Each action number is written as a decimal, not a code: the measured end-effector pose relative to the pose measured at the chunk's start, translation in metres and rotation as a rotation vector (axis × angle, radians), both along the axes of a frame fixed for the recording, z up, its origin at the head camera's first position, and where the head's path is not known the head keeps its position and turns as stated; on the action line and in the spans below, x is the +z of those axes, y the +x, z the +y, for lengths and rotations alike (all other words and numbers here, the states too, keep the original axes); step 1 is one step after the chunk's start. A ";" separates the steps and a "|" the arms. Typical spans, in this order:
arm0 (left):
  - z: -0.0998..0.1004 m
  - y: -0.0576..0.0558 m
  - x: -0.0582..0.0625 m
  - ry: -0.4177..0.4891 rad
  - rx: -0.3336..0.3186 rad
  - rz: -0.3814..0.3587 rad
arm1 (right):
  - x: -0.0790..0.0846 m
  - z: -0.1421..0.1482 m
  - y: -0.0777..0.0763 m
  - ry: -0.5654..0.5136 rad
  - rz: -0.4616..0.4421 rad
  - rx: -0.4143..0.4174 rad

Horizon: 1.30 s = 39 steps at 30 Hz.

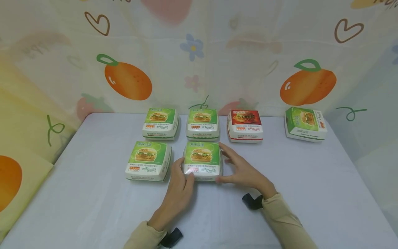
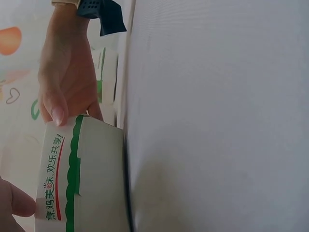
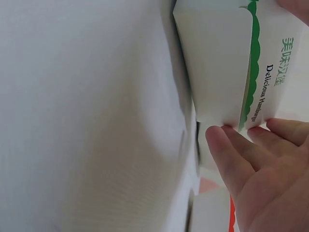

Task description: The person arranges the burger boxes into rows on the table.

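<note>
A green-and-white burger box [image 1: 202,160] lies face up on the table, held between both hands. The left hand [image 1: 178,190] grips its left side, with the thumb on the front left corner. On the other side, the right hand [image 1: 244,173] has its thumb at the front right corner and its fingers along the right side up to the back corner. Up close in the left wrist view, the box's printed side panel [image 2: 55,179] faces the camera. The right wrist view shows the right hand's fingertips [image 3: 219,137] against the box's edge.
Another green burger box [image 1: 148,160] lies left of the held one. Behind stand two green boxes [image 1: 160,123] [image 1: 202,124] and a red one [image 1: 245,126]. A further green box [image 1: 306,124] sits turned at the back right. A printed cloth [image 1: 217,69] hangs behind the table.
</note>
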State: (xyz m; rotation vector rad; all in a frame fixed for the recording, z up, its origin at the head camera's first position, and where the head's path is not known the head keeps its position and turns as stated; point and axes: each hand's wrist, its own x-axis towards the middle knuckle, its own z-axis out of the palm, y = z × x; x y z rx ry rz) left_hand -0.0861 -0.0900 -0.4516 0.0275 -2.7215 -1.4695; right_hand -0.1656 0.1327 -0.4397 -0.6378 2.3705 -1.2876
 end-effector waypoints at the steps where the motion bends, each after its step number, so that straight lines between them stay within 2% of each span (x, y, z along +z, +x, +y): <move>1: 0.000 0.000 0.000 -0.003 0.002 -0.001 | 0.000 0.000 0.000 -0.003 -0.001 0.002; 14: -0.002 -0.001 0.004 -0.022 0.022 -0.024 | -0.001 -0.005 0.002 -0.037 0.036 0.028; 24: -0.002 -0.001 0.004 -0.028 0.026 -0.026 | -0.001 -0.005 0.002 -0.008 -0.010 0.000; 39: -0.002 0.000 0.004 -0.036 0.027 -0.009 | -0.002 -0.005 0.002 -0.011 -0.011 -0.002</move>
